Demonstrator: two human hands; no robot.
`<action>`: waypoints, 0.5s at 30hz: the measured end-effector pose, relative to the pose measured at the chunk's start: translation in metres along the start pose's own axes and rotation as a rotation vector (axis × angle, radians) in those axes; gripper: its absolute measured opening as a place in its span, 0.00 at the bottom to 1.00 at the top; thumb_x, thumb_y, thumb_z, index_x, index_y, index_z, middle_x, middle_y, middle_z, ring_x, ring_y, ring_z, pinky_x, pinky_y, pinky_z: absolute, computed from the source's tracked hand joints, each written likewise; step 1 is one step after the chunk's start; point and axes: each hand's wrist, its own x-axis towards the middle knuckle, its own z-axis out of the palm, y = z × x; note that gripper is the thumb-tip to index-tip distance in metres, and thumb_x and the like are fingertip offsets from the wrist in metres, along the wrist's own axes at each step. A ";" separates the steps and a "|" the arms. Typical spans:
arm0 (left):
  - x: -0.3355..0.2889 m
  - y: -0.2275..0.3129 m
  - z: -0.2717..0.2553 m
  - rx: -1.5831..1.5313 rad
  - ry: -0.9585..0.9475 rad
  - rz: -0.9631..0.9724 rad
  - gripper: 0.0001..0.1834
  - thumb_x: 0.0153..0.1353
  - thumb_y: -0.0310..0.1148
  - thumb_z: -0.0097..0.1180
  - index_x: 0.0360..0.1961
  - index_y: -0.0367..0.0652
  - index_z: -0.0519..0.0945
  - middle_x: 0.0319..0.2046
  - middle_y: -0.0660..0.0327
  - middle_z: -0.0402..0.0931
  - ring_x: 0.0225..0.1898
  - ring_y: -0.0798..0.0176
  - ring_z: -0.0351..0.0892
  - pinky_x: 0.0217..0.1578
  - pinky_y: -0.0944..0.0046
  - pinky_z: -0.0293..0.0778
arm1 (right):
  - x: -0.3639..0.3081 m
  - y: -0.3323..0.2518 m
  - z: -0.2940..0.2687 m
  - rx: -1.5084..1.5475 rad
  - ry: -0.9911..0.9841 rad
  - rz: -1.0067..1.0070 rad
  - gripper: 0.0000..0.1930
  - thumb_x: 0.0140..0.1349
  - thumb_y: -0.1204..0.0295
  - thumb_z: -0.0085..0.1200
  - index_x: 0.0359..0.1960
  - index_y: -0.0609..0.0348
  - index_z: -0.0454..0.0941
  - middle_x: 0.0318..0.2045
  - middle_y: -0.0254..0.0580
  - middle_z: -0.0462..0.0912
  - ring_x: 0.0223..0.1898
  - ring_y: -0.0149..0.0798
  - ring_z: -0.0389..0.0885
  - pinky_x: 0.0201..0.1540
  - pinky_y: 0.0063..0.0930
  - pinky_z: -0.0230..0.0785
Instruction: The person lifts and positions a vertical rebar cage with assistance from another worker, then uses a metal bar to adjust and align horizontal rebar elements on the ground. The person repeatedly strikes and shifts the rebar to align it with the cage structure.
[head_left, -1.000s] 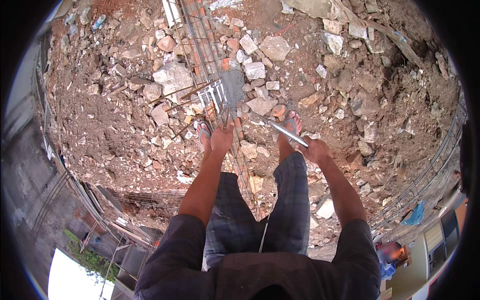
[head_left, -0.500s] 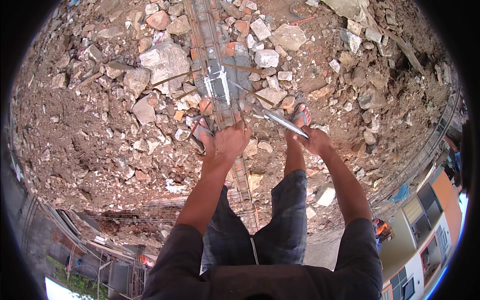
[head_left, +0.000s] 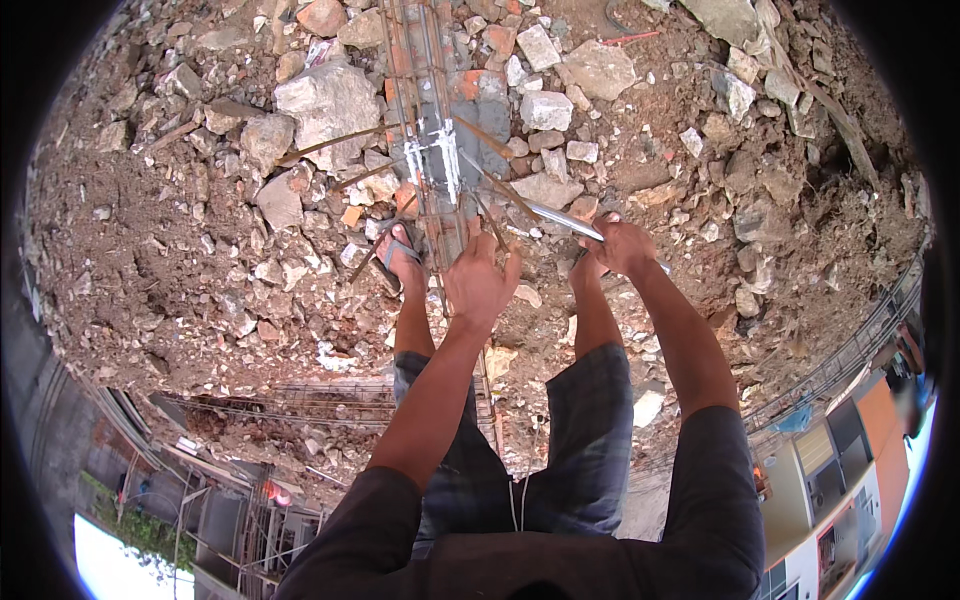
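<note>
A long rebar cage (head_left: 432,95) runs up the middle, with white paint marks (head_left: 447,160) on it. Thin brown rods stick out sideways, among them a left rod (head_left: 335,147) and a right rod (head_left: 483,137). My left hand (head_left: 478,285) is over the near part of the cage, fingers stretched forward and thumb apart beside a short rod end; whether the fingertips touch steel is unclear. My right hand (head_left: 625,245) is closed around a silver metal bar (head_left: 567,219), whose far end lies by the right-hand rods and whose other end shows past my wrist.
Brown soil with broken stones surrounds the cage, including a big pale boulder (head_left: 328,105) at left and a white block (head_left: 547,111) at right. My sandalled left foot (head_left: 402,255) stands beside the cage. More rebar (head_left: 330,405) lies behind on the left; buildings (head_left: 840,480) edge the lower right.
My left hand has shifted slightly down and right, its fingers more spread. My right hand with the silver bar has moved up, and the bar lies flatter. A rod beside my left hand now shows.
</note>
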 end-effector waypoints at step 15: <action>-0.036 -0.002 0.044 -0.583 -0.215 -0.539 0.25 0.72 0.52 0.58 0.29 0.39 0.74 0.15 0.61 0.71 0.20 0.64 0.73 0.27 0.57 0.72 | 0.020 0.072 0.024 -0.111 0.646 -0.414 0.15 0.64 0.57 0.59 0.45 0.52 0.79 0.40 0.41 0.84 0.45 0.48 0.84 0.49 0.41 0.75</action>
